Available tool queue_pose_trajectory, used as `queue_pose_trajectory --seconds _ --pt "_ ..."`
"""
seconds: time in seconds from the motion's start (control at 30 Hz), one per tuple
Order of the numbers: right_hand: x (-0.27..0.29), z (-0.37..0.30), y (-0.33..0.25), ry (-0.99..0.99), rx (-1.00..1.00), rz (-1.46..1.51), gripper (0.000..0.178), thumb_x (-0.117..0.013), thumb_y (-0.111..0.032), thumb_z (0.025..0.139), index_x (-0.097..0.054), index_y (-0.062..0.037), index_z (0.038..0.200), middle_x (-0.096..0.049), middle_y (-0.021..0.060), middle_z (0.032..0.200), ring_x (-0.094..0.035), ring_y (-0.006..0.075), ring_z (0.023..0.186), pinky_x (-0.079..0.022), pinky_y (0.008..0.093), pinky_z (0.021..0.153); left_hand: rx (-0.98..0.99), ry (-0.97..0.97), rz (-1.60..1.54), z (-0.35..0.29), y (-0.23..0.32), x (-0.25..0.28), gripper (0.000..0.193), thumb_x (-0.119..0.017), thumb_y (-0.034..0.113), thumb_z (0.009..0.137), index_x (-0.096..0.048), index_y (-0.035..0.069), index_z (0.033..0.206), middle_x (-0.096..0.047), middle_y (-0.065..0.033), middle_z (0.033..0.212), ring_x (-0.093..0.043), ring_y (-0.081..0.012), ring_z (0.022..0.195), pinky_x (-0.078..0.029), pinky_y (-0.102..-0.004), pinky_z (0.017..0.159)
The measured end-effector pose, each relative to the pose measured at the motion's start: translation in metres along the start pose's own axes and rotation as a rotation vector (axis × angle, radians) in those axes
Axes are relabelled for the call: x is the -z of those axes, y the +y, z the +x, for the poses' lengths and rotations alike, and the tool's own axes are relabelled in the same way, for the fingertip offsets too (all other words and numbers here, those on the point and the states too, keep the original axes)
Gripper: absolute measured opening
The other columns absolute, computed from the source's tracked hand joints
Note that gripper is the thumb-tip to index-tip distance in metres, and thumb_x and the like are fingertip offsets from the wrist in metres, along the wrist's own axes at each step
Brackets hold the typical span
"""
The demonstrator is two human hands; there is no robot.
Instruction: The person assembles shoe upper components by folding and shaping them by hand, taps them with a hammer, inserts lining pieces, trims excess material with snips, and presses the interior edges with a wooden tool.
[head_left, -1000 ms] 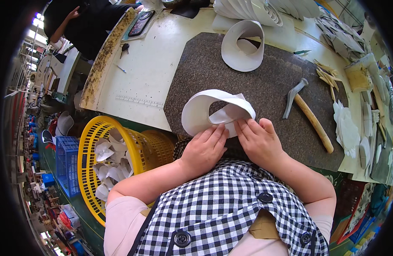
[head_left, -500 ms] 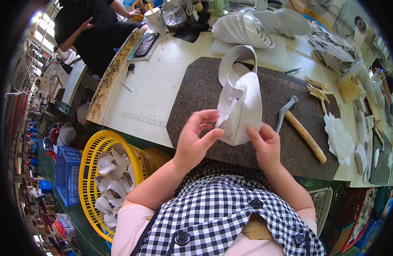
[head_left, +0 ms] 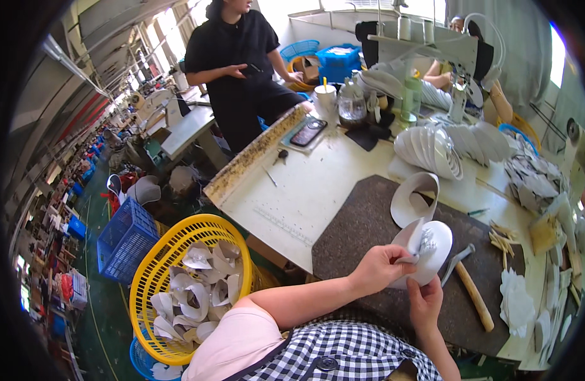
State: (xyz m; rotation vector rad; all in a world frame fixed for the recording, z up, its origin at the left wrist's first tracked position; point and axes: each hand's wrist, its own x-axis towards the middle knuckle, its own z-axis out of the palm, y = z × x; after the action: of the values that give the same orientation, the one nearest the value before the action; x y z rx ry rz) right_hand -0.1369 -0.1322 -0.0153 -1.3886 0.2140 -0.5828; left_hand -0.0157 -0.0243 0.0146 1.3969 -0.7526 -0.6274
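Over the near part of a dark board point(head_left: 349, 222), I hold a white curved shoe upper point(head_left: 434, 254) with a folded edge and a crinkled patch inside. My left hand point(head_left: 382, 272) pinches its left edge between thumb and fingers. At its lower edge, my right hand point(head_left: 426, 303) is closed with the thumb against the piece. A second white upper point(head_left: 410, 200), bent into a loop, stands on the board just beyond. Right of my hands lies a hammer point(head_left: 475, 295) with a wooden handle and a curved metal head.
A yellow basket point(head_left: 140, 292) of white uppers stands at my left, by a blue crate point(head_left: 124, 238). Stacked white pieces point(head_left: 429, 152), a phone point(head_left: 308, 132), a cup point(head_left: 325, 98) and wooden sticks point(head_left: 503, 241) lie about the table. Beyond the table stands a person point(head_left: 235, 70).
My view has swung up and left, so the table sits further right. My left hand, fingers apart before, now pinches the upper's edge; the upper has turned in my hands.
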Motion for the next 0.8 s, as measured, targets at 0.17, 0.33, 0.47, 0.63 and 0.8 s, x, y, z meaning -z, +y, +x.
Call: queue_pose_trajectory --seconds 0.17,0.33,0.47,0.63,0.8 --pt "0.003 0.002 0.006 -0.071 -0.05 0.01 0.03 -0.061 -0.004 0.088 -0.052 0.0006 0.116 -0.06 0.005 0.106 -0.056 0.0108 0.095 -0.044 0.0246 0.082 0.021 -0.052 -0.047 -0.001 0.002 0.005 0.02 -0.06 0.006 0.088 -0.062 0.0 0.107 -0.064 -0.0033 0.102 -0.055 -0.0061 0.092 -0.047 -0.0236 0.079" --pt "-0.008 0.007 -0.003 -0.014 -0.067 0.02 0.029 -0.062 -0.007 0.087 -0.053 0.0011 0.114 -0.06 0.0065 0.105 -0.056 0.0114 0.095 -0.045 0.0253 0.081 -0.42 -0.011 0.484 0.0 0.007 0.009 0.009 -0.065 0.005 0.077 -0.061 0.002 0.085 -0.058 -0.0119 0.082 -0.058 -0.0317 0.081 -0.048 -0.0364 0.072" --pt "0.002 0.013 0.005 0.023 -0.041 0.018 0.025 -0.062 -0.011 0.089 -0.056 0.0014 0.11 -0.061 0.008 0.107 -0.057 0.0117 0.096 -0.045 0.0253 0.079 -0.398 -0.01 0.621 -0.001 0.007 0.011 0.01 -0.065 0.006 0.077 -0.061 0.002 0.085 -0.059 -0.012 0.084 -0.059 -0.031 0.083 -0.048 -0.037 0.072" --pt "0.008 0.012 0.023 0.03 -0.072 -0.004 0.025 -0.062 -0.014 0.09 -0.057 0.0017 0.109 -0.063 0.0065 0.103 -0.058 0.0115 0.092 -0.045 0.0246 0.078 -0.136 -0.058 0.527 -0.002 0.001 0.011 0.011 -0.063 0.007 0.074 -0.06 0.001 0.082 -0.061 -0.0143 0.082 -0.06 -0.0331 0.081 -0.048 -0.0397 0.071" --pt "0.009 0.014 0.027 0.044 -0.059 0.052 0.025 -0.062 -0.016 0.09 -0.057 0.002 0.107 -0.064 0.0054 0.098 -0.058 0.0105 0.086 -0.045 0.0235 0.075 -0.265 -0.03 0.613 -0.001 -0.013 0.011 0.012 -0.064 0.006 0.074 -0.06 0.001 0.083 -0.061 -0.0144 0.081 -0.06 -0.0327 0.077 -0.048 -0.0399 0.068"
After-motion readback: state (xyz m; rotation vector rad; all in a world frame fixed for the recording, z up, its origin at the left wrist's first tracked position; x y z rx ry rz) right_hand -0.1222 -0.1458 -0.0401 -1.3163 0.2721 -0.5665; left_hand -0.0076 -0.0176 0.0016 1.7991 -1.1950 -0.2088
